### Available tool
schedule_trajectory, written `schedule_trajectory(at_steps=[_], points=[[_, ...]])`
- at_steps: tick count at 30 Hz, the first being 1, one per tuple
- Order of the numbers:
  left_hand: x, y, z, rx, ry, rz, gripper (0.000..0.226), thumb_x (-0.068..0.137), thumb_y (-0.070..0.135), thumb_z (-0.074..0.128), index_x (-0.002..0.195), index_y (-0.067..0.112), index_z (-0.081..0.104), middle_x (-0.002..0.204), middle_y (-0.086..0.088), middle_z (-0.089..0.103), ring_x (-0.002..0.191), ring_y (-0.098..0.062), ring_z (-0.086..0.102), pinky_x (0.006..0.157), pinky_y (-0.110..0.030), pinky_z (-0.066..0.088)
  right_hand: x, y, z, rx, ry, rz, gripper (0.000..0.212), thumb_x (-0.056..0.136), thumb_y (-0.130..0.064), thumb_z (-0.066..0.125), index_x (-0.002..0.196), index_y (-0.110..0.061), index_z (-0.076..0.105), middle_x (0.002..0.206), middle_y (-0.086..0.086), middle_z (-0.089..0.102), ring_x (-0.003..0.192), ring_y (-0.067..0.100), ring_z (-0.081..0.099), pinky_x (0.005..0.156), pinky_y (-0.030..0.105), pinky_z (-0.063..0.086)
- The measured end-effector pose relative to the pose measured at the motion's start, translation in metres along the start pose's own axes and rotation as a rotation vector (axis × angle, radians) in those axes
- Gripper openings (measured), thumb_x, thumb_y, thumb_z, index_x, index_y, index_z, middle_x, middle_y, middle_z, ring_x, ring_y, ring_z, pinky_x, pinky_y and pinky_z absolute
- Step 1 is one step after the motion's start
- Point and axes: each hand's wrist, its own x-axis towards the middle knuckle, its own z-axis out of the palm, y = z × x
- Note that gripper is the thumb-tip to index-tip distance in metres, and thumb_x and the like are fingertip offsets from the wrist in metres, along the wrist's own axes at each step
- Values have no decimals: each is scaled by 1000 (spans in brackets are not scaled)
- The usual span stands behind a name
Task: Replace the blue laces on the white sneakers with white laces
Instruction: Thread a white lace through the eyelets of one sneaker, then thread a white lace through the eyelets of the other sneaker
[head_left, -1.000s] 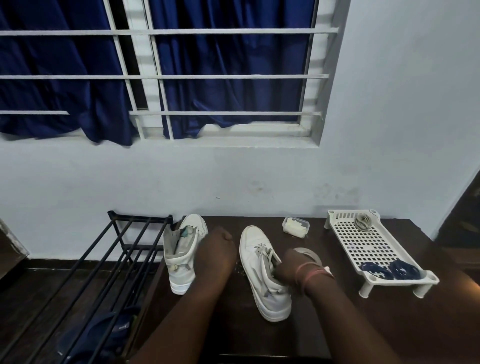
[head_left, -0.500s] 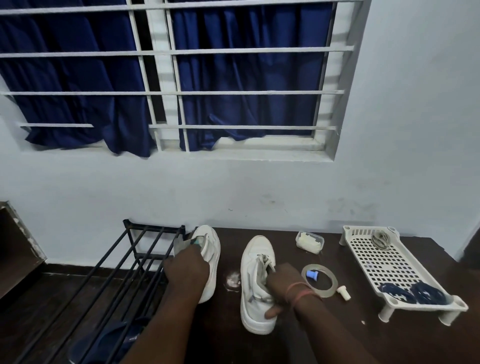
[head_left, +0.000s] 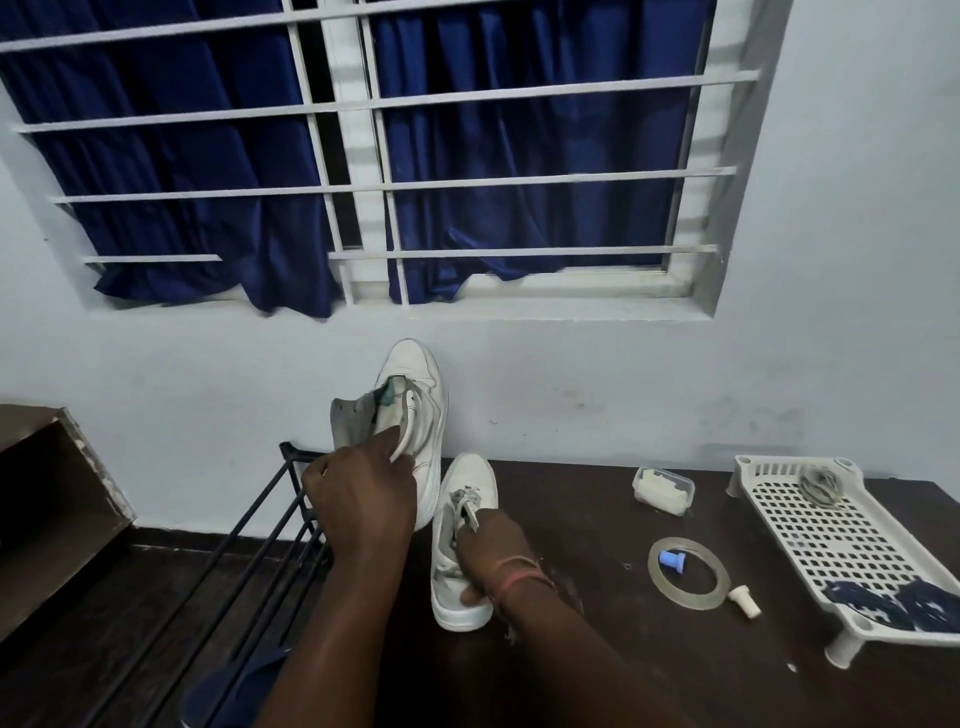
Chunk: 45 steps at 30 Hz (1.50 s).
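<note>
My left hand (head_left: 363, 499) grips the left white sneaker (head_left: 421, 400) by its opening and holds it up off the table, toe pointing at the wall. The right white sneaker (head_left: 462, 551) lies on the dark table (head_left: 623, 649), white laces showing at its tongue. My right hand (head_left: 493, 556) grips this shoe at its collar, thumb on the outer side. Blue laces (head_left: 893, 608) lie bundled at the near end of a white perforated tray (head_left: 841, 540). A pale coiled lace (head_left: 823, 486) rests at the tray's far end.
A tape ring (head_left: 688, 571) with a blue plug inside and a small white plug (head_left: 745, 608) lie between the shoe and the tray. A small clear box (head_left: 664, 491) sits near the wall. A black metal rack (head_left: 249, 571) stands left of the table.
My left hand has lifted the left sneaker off the table and raised it toward the wall. My right hand stayed on the right sneaker. The camera has tilted and moved closer.
</note>
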Motion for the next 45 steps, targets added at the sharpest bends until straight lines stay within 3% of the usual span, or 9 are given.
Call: schedule_trajectory(at_steps=[3, 7, 11, 15, 22, 26, 33, 39, 45], points=[[1, 2, 3, -7, -6, 10, 23, 74, 21, 80, 97, 25, 79, 64, -8, 68, 70, -32, 67, 83, -41, 46, 3, 0, 4, 97, -30, 48, 34, 92, -29, 47, 106, -2, 61, 108, 17, 64, 63, 32, 69, 39, 23, 48], [-7, 20, 1, -44, 28, 81, 23, 75, 22, 81, 97, 28, 77, 59, -4, 65, 68, -29, 66, 82, -38, 41, 7, 0, -20, 71, 200, -81, 49, 98, -45, 41, 94, -4, 67, 101, 17, 70, 97, 33, 66, 80, 33, 51], [-22, 51, -3, -88, 17, 220, 24, 74, 22, 80, 95, 31, 74, 59, 1, 63, 67, -25, 64, 82, -36, 40, -16, -10, -69, 331, 427, -256, 49, 98, -56, 39, 81, -14, 58, 84, 1, 66, 83, 20, 61, 71, 29, 37], [-49, 83, 8, -146, -64, 387, 20, 74, 22, 70, 93, 30, 72, 59, 3, 64, 62, -20, 62, 81, -37, 41, -27, -9, -103, 396, 329, -252, 56, 81, -75, 50, 86, -21, 63, 80, -3, 70, 73, 12, 67, 72, 29, 50], [-105, 111, 50, -182, -462, 586, 12, 60, 20, 72, 70, 22, 66, 61, -2, 67, 57, -23, 63, 60, -30, 45, -13, 60, -133, 86, 281, 22, 44, 92, -42, 46, 90, -6, 70, 93, 15, 71, 92, 32, 66, 83, 36, 53], [-128, 118, 66, -213, -565, 539, 32, 83, 35, 56, 101, 14, 71, 90, -12, 73, 82, -30, 67, 69, -38, 48, -7, 92, -139, -14, 212, 81, 45, 95, -43, 43, 97, -6, 70, 97, 13, 71, 95, 29, 66, 72, 28, 41], [-126, 114, 66, -386, -702, 283, 28, 78, 29, 45, 85, 18, 70, 82, -3, 74, 79, -20, 68, 72, -33, 51, -4, 111, -134, -4, 113, 176, 42, 97, -38, 46, 104, 0, 62, 87, 12, 61, 59, 17, 57, 27, 10, 27], [-107, 136, 69, -408, -456, 206, 35, 82, 34, 40, 90, 30, 74, 79, 7, 74, 74, -13, 70, 77, -36, 54, 5, 113, -172, 36, 353, 152, 50, 92, -51, 52, 104, -6, 71, 104, 14, 70, 98, 29, 67, 77, 21, 49], [-87, 273, 114, -528, -797, 284, 24, 88, 23, 50, 94, 26, 72, 102, 10, 73, 98, -16, 66, 87, -36, 53, 35, 137, -266, -32, 581, 184, 34, 89, -35, 53, 98, -7, 69, 104, 18, 69, 104, 33, 64, 78, 29, 43]])
